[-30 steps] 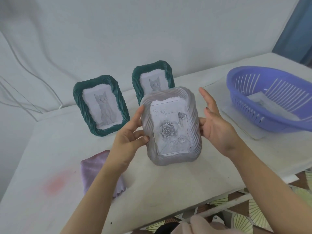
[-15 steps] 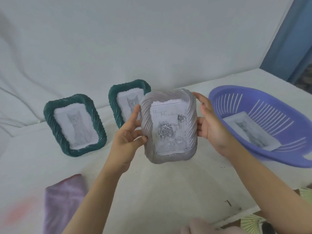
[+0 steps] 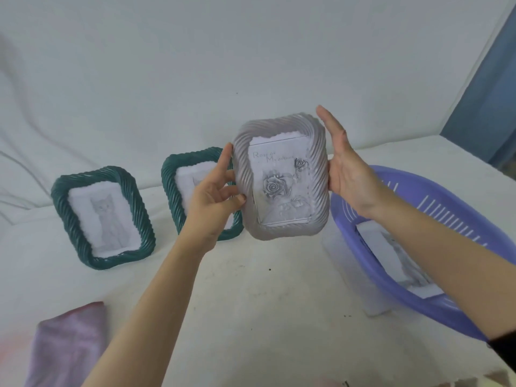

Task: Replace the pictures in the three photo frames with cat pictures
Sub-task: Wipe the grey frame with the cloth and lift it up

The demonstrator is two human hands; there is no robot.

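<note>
I hold a pale grey ribbed photo frame (image 3: 243, 169) upright above the white table (image 3: 265, 303); it shows a rose picture (image 3: 279, 188). My left hand (image 3: 212, 196) grips its left edge, thumb on the front and fingers behind. My right hand (image 3: 349, 174) presses flat against its right edge with straight fingers pointing up. Two dark green frames stand at the back, the left one (image 3: 62, 208) and the second one (image 3: 171, 188), each holding a cat picture; my left hand partly hides the second. A loose cat picture (image 3: 396, 258) lies in the purple basket (image 3: 435, 188).
The purple basket sits at the right on a white sheet (image 3: 374, 305). A lilac cloth (image 3: 69, 344) lies at the front left. A white draped backdrop rises behind the table. The table's front edge runs along the bottom right.
The grey frame has risen higher off the table in both hands. My view has swung right, so the green frames sit further left and the basket's picture shows more.
</note>
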